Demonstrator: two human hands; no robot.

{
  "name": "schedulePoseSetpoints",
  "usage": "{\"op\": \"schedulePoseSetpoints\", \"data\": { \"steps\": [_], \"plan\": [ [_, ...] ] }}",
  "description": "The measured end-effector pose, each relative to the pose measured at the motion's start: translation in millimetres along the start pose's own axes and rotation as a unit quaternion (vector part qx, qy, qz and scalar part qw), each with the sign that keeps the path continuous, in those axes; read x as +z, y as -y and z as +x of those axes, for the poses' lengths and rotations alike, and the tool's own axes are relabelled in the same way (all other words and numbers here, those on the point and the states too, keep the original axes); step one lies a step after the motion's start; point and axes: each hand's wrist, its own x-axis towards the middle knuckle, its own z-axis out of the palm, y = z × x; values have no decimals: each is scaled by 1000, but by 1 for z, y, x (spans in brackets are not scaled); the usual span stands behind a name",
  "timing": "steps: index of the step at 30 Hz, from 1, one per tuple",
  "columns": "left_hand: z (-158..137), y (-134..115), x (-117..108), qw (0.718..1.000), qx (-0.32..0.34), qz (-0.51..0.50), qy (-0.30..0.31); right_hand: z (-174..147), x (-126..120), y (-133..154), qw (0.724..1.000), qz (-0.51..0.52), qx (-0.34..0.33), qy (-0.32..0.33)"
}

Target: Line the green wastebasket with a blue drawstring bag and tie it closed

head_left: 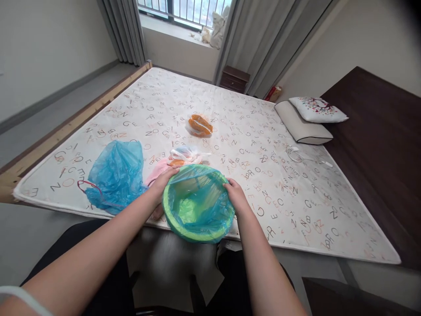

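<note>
Both hands are engaged. The left hand (164,182) grips the far left part of the rim of a green basket (167,210); the right hand (234,195) is closed on the right side of the same rim, thumb uppermost. The undersides of the fingers are hidden.

The basket is held at the near edge of the mattress (256,145), in front of the person's knees, its mouth tilted up toward the person. A thin blue liner (213,215) lies inside and appears to lap over the rim at the near right; across the far wall it hangs loose and creased.

Judgement on the step in hand, which looks like fitting the liner: one hand should pin the film at the rim while the other works round it, folding an even margin outside. The slack is best pressed down to the base; hard pulling could tear film this thin.

Just beyond the basket lie a white bundle (186,154) and a pink item (158,169), both partly covered. Left of these rests a blue bag (116,171) with a red drawstring (94,186). Farther off is an orange item (200,126) in clear wrap.
</note>
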Motion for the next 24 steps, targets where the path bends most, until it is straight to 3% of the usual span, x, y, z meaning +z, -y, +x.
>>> {"op": "schedulePoseSetpoints", "data": {
  "steps": [5,11,24],
  "plan": [
    [1,-1,-1,1000,3,21,-7,-3,0,2,1000,-5,-2,-7],
    [6,-4,-4,993,55,92,-53,-8,0,6,999,-35,9,-9],
    [-2,-5,4,999,-13,22,-20,-7,2,2,999,-26,15,-11]
  ]
}}
